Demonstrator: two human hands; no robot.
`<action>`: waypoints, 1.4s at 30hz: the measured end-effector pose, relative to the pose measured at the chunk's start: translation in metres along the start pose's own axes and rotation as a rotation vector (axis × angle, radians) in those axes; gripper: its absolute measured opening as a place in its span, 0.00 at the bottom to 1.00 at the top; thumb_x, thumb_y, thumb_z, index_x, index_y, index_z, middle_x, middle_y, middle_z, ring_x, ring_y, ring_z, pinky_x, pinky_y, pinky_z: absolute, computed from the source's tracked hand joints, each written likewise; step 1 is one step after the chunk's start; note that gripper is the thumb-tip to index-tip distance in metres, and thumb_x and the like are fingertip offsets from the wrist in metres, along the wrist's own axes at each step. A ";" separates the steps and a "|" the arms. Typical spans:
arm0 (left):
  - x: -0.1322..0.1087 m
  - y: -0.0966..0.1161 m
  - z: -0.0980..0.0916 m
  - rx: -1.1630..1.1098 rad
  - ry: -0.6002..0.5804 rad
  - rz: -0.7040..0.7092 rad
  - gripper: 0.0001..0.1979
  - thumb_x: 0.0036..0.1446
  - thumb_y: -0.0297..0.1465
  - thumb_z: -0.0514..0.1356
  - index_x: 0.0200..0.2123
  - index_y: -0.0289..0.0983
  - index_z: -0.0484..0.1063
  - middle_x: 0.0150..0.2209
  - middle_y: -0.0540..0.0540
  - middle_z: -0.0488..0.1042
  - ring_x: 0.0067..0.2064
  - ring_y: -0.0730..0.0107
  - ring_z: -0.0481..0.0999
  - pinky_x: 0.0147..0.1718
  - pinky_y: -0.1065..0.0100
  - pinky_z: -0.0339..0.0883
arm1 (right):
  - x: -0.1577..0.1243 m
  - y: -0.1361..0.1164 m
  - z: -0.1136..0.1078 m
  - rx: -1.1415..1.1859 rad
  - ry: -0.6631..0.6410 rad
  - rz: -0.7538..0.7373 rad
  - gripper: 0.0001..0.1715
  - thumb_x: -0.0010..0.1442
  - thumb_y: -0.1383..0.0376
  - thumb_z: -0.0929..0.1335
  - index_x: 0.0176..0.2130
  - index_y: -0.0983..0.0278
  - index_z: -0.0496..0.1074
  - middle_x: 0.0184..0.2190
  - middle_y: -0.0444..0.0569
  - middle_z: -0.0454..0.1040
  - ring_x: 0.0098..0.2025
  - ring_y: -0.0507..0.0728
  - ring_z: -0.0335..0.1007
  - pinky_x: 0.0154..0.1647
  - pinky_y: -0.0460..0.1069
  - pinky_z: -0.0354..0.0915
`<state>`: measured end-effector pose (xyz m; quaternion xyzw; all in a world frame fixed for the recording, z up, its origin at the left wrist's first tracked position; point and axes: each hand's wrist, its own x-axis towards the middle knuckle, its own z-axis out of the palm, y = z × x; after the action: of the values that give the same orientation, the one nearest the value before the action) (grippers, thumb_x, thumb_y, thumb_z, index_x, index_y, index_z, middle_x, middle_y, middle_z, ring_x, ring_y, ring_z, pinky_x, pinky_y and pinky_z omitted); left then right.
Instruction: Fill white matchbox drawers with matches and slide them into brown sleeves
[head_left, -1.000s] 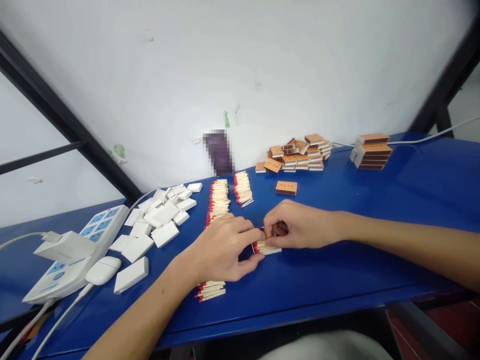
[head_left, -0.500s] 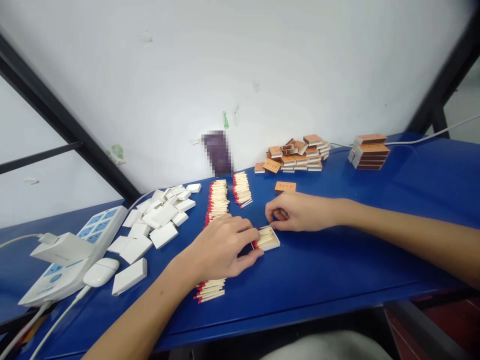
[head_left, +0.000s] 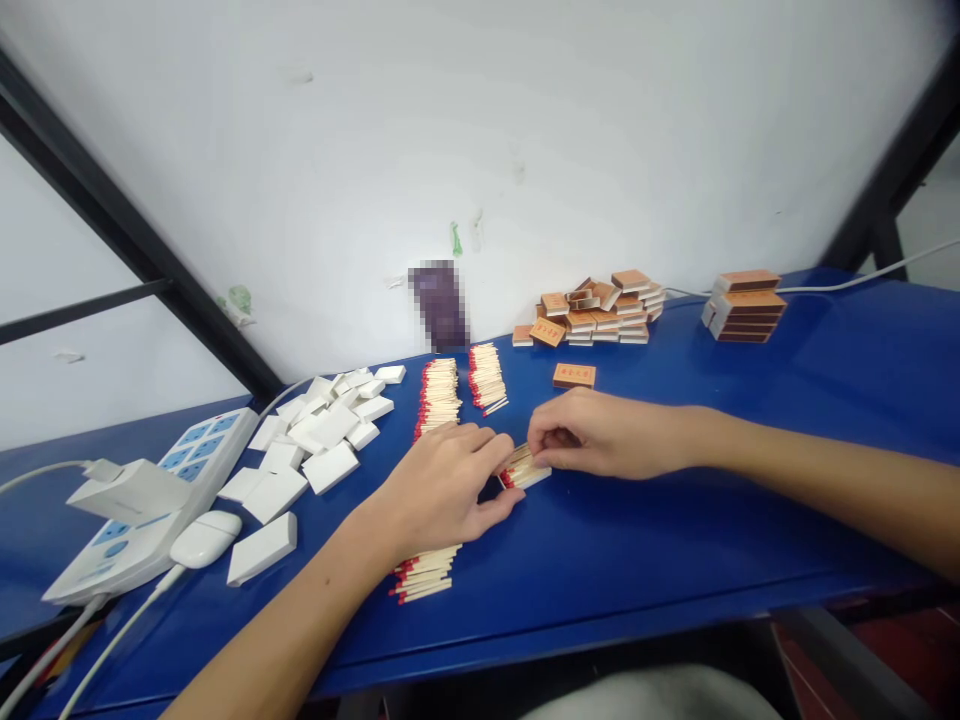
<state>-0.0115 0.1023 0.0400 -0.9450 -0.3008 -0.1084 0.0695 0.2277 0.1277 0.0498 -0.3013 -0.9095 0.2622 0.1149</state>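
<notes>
A small white tray of red-tipped matches (head_left: 526, 468) lies on the blue table between my hands. My left hand (head_left: 450, 485) grips its left end between thumb and fingers. Over the tray's right end, the fingers of my right hand (head_left: 574, 435) are pinched together at the matches; what they hold is too small to tell. A long row of matches (head_left: 439, 390) runs partly beneath my left hand, and a shorter row (head_left: 487, 378) lies behind. One orange matchbox (head_left: 574, 376) sits just beyond my right hand.
White boxes (head_left: 330, 430) are heaped at the left beside a power strip (head_left: 187, 455) with plugs and cables. Orange matchboxes are piled (head_left: 600, 310) near the wall, with a neat stack (head_left: 748, 305) farther right. A blurred dark object (head_left: 440, 305) stands at the wall.
My right hand has moved left onto the tray's right end, its fingers now at the matches. The tray has shifted slightly and my left hand still holds it.
</notes>
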 end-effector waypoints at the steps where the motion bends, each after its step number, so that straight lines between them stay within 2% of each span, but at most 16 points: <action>1: 0.000 0.000 0.000 0.005 0.004 0.008 0.09 0.62 0.38 0.60 0.35 0.38 0.66 0.31 0.49 0.72 0.33 0.65 0.72 0.34 0.65 0.64 | 0.001 -0.001 0.003 0.019 -0.002 -0.010 0.07 0.63 0.64 0.66 0.36 0.64 0.73 0.27 0.44 0.72 0.26 0.50 0.64 0.27 0.45 0.59; 5: 0.000 -0.002 0.001 0.022 0.018 0.043 0.09 0.64 0.38 0.58 0.38 0.38 0.68 0.32 0.49 0.73 0.34 0.64 0.73 0.34 0.64 0.63 | 0.004 0.000 0.012 0.074 0.003 -0.020 0.07 0.62 0.64 0.66 0.36 0.65 0.74 0.26 0.43 0.72 0.26 0.49 0.65 0.26 0.44 0.59; 10: 0.000 -0.005 0.002 0.000 0.015 0.095 0.10 0.66 0.38 0.56 0.42 0.38 0.70 0.35 0.48 0.75 0.36 0.64 0.74 0.36 0.63 0.64 | 0.006 0.003 0.013 0.093 0.040 -0.028 0.07 0.62 0.64 0.67 0.34 0.65 0.72 0.23 0.41 0.68 0.23 0.49 0.61 0.25 0.44 0.57; 14: -0.001 -0.006 0.002 -0.013 0.003 0.095 0.10 0.66 0.37 0.57 0.43 0.37 0.72 0.38 0.47 0.76 0.38 0.63 0.75 0.38 0.63 0.65 | 0.007 0.003 0.013 0.045 0.057 -0.017 0.09 0.63 0.61 0.67 0.37 0.64 0.73 0.22 0.40 0.67 0.23 0.49 0.61 0.25 0.45 0.57; 17: -0.002 -0.006 0.002 -0.022 -0.002 0.085 0.11 0.66 0.37 0.57 0.45 0.37 0.72 0.39 0.46 0.76 0.39 0.62 0.76 0.39 0.62 0.66 | 0.007 0.006 0.008 -0.196 0.172 -0.010 0.12 0.64 0.60 0.65 0.41 0.65 0.74 0.28 0.46 0.72 0.28 0.52 0.66 0.30 0.47 0.59; 20: -0.001 -0.006 0.001 -0.021 -0.006 0.070 0.12 0.65 0.37 0.57 0.46 0.37 0.72 0.38 0.46 0.76 0.38 0.62 0.76 0.38 0.62 0.66 | 0.003 0.017 -0.001 -0.585 0.338 0.049 0.15 0.65 0.61 0.63 0.47 0.66 0.73 0.42 0.56 0.74 0.40 0.60 0.71 0.37 0.50 0.62; 22: 0.000 -0.006 0.001 -0.017 0.002 0.054 0.12 0.65 0.37 0.58 0.47 0.36 0.71 0.37 0.46 0.77 0.38 0.62 0.76 0.37 0.62 0.67 | 0.000 0.028 -0.007 -0.762 0.360 0.143 0.20 0.65 0.61 0.63 0.53 0.66 0.70 0.50 0.61 0.71 0.45 0.64 0.71 0.39 0.52 0.63; 24: 0.000 -0.006 0.001 -0.005 0.009 0.037 0.13 0.65 0.37 0.58 0.48 0.36 0.70 0.37 0.46 0.77 0.37 0.62 0.76 0.37 0.62 0.67 | -0.002 0.040 -0.011 -0.826 0.313 0.259 0.23 0.65 0.60 0.63 0.57 0.66 0.67 0.52 0.63 0.70 0.46 0.65 0.72 0.37 0.52 0.63; 26: 0.000 -0.006 0.001 0.010 0.010 0.022 0.13 0.66 0.38 0.57 0.48 0.36 0.71 0.36 0.46 0.77 0.37 0.61 0.76 0.38 0.61 0.68 | -0.003 0.049 -0.013 -0.799 0.241 0.345 0.23 0.67 0.62 0.61 0.58 0.67 0.66 0.46 0.61 0.74 0.42 0.63 0.73 0.35 0.51 0.63; 28: 0.000 -0.006 0.001 0.020 0.002 0.010 0.14 0.66 0.39 0.57 0.47 0.36 0.72 0.37 0.46 0.77 0.38 0.61 0.77 0.39 0.60 0.68 | -0.003 0.050 -0.014 -0.742 0.212 0.367 0.25 0.66 0.63 0.61 0.60 0.68 0.64 0.42 0.60 0.75 0.40 0.63 0.74 0.35 0.51 0.63; 31: 0.000 -0.007 0.001 0.036 -0.015 -0.004 0.14 0.67 0.39 0.56 0.47 0.37 0.73 0.37 0.46 0.77 0.39 0.60 0.77 0.39 0.60 0.69 | -0.005 0.038 -0.015 -0.595 0.167 0.239 0.32 0.61 0.63 0.65 0.62 0.66 0.61 0.48 0.60 0.74 0.45 0.65 0.74 0.40 0.53 0.65; 33: 0.000 -0.007 0.002 0.052 -0.017 -0.017 0.14 0.67 0.39 0.56 0.48 0.37 0.73 0.37 0.45 0.77 0.39 0.60 0.77 0.39 0.60 0.69 | -0.008 0.025 -0.017 -0.454 0.058 0.114 0.37 0.55 0.64 0.69 0.63 0.63 0.61 0.54 0.57 0.72 0.49 0.65 0.72 0.45 0.53 0.66; 36: 0.000 -0.007 0.003 0.067 -0.004 -0.035 0.15 0.66 0.39 0.56 0.49 0.37 0.73 0.38 0.45 0.77 0.39 0.60 0.77 0.39 0.60 0.69 | -0.012 0.010 -0.019 -0.308 -0.041 0.049 0.38 0.53 0.65 0.70 0.63 0.60 0.62 0.55 0.54 0.72 0.50 0.63 0.72 0.46 0.52 0.66; 39: 0.000 -0.008 0.003 0.061 0.003 -0.034 0.15 0.66 0.38 0.56 0.51 0.37 0.72 0.39 0.45 0.78 0.40 0.60 0.77 0.40 0.59 0.70 | -0.011 0.007 -0.018 -0.241 -0.060 -0.011 0.36 0.56 0.61 0.69 0.63 0.60 0.63 0.56 0.53 0.71 0.51 0.63 0.71 0.48 0.53 0.65; 42: 0.000 -0.007 0.003 0.039 -0.016 -0.016 0.15 0.66 0.38 0.56 0.52 0.38 0.71 0.38 0.45 0.77 0.39 0.60 0.77 0.39 0.59 0.70 | -0.007 0.012 -0.015 -0.239 0.017 -0.043 0.34 0.58 0.59 0.69 0.62 0.61 0.63 0.56 0.54 0.71 0.52 0.63 0.70 0.50 0.54 0.64</action>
<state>-0.0158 0.1087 0.0378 -0.9418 -0.3111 -0.0953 0.0847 0.2448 0.1377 0.0552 -0.2953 -0.9396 0.1469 0.0914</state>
